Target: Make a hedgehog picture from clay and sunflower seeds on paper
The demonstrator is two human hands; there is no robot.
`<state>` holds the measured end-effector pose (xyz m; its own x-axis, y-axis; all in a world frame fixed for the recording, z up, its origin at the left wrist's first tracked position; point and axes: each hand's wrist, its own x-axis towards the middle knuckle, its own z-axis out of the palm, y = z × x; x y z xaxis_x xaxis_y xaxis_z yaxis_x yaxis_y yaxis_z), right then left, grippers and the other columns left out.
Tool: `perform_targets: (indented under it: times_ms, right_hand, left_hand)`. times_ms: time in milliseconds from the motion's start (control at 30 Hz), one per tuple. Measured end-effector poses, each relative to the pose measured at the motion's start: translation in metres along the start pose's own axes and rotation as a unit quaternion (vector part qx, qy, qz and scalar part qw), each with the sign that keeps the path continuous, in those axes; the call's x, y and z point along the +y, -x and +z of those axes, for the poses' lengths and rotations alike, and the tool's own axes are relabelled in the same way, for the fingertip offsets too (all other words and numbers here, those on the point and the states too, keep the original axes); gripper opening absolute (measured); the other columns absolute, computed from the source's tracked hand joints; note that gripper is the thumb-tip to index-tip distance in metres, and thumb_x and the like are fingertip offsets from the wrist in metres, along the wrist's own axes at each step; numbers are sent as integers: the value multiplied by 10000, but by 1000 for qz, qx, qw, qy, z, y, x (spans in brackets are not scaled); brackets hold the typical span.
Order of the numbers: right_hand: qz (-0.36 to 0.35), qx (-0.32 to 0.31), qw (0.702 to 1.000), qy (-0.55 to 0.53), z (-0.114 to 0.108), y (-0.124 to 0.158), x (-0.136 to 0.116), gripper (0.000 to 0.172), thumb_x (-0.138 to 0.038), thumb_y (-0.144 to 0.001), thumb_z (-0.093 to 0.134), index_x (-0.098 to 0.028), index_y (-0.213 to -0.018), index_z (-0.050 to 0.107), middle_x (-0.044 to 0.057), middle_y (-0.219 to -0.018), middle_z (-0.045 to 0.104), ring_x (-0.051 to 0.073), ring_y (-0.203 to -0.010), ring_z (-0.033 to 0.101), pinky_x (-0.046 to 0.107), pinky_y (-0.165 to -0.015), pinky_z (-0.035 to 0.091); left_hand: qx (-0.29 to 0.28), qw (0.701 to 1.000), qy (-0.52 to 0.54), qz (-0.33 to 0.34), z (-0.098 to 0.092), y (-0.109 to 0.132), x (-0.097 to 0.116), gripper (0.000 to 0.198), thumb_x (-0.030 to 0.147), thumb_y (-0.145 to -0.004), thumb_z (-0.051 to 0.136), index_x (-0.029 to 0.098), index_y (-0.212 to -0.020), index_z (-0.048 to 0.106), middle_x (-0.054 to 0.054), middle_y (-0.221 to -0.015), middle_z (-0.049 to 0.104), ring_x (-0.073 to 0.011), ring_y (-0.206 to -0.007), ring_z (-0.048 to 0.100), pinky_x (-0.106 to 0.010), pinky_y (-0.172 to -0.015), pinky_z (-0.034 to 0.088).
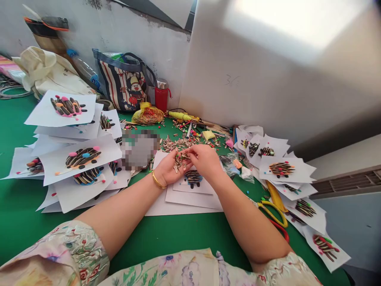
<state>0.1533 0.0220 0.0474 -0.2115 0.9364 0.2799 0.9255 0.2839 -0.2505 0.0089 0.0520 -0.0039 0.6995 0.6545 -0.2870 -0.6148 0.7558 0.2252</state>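
My left hand [170, 169] is palm up, cupped around several striped sunflower seeds [178, 162]. Over that palm, my right hand [205, 159] has its fingertips pinched at the seeds. Below both hands lies a white card [193, 188] bearing a hedgehog figure [193, 177] made of dark striped seeds on a blue body. Larger white sheets [184, 205] are under the card. Just beyond the hands, loose seeds [178, 143] are spread over the green table [175, 234].
Stacks of seed-decorated cards stand at left [80, 159] and right [282, 169]. Yellow-handled scissors [275, 212] lie by the right forearm. Behind are a striped bag [119, 81], a red bottle [161, 97], a yellow glue gun [181, 116] and coloured clay [208, 135].
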Motion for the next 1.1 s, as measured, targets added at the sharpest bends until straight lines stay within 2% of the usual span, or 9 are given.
perform_targets:
  times_ms: [133, 300, 433, 533, 700, 800, 900, 1000, 1100]
  right_hand:
    - [-32, -6, 999, -11, 3, 7, -4, 180, -196, -909, 550, -226, -873, 724, 35, -867, 707, 195, -837, 600, 319, -800, 410]
    - [-70, -10, 997, -23, 13, 6, -15, 203, -211, -903, 571, -238, -1022, 733, 46, -1066, 713, 211, -986, 594, 328, -874, 422]
    - [-57, -38, 997, 27, 18, -1, -23, 180, -242, -888, 580, -222, -965, 742, 69, -979, 715, 233, -938, 591, 349, -840, 421]
    - [-40, -45, 997, 49, 21, -5, -28, 180, -238, -887, 561, -208, -885, 738, 84, -909, 702, 232, -888, 584, 344, -794, 417]
    - [-16, -1, 1000, 17, 16, -6, -29, 154, -203, -853, 561, -205, -829, 713, 68, -861, 676, 224, -864, 574, 328, -763, 418]
    - [-16, 21, 998, -60, 2, 0, -21, 174, -196, -867, 538, -214, -888, 710, 49, -887, 679, 208, -894, 581, 310, -783, 426]
    - [12, 16, 990, -142, -10, 17, -4, 222, -199, -894, 488, -230, -944, 702, 28, -930, 697, 184, -869, 600, 300, -769, 442]
    - [73, 27, 978, -196, -10, 42, 20, 195, -249, -886, 506, -231, -945, 691, 24, -928, 702, 182, -842, 615, 304, -754, 464]
    - [127, 6, 967, -222, -3, 69, 43, 186, -271, -850, 525, -227, -920, 691, 17, -847, 701, 180, -725, 609, 313, -683, 476]
  left_hand:
    - [4, 1000, 7, 11, 0, -1, 0, 427, 392, -1012, 338, 127, -920, 660, -77, -722, 691, -175, -637, 673, -307, -679, 577]
    - [21, 999, 21, 12, 0, -1, 1, 431, 372, -1023, 326, 134, -842, 637, -45, -665, 672, -130, -573, 652, -220, -566, 543]
    - [30, 999, 25, 5, -1, -1, 2, 421, 365, -1022, 339, 139, -794, 611, -39, -650, 663, -116, -543, 639, -196, -521, 517]
    - [33, 999, 20, 3, -3, -3, 1, 365, 344, -1006, 389, 142, -805, 617, -44, -669, 674, -135, -580, 660, -227, -573, 541]
    - [36, 999, 11, 10, 0, -2, 0, 381, 318, -1006, 382, 144, -761, 616, -44, -661, 678, -139, -584, 671, -236, -584, 551]
    - [32, 999, 4, 14, 4, 1, 1, 408, 318, -1015, 351, 140, -774, 627, -54, -664, 677, -150, -586, 676, -255, -592, 562]
    - [30, 999, -8, 16, 6, 5, 1, 431, 353, -1023, 313, 128, -901, 660, -93, -762, 703, -186, -707, 714, -302, -673, 586]
    - [37, 999, -17, 23, 6, 7, 1, 456, 373, -1028, 275, 116, -1042, 652, -158, -985, 712, -230, -932, 716, -357, -783, 592]
    - [50, 998, -14, 27, 8, 8, 0, 450, 377, -1026, 282, 114, -1065, 646, -181, -1098, 688, -246, -1046, 687, -392, -854, 580]
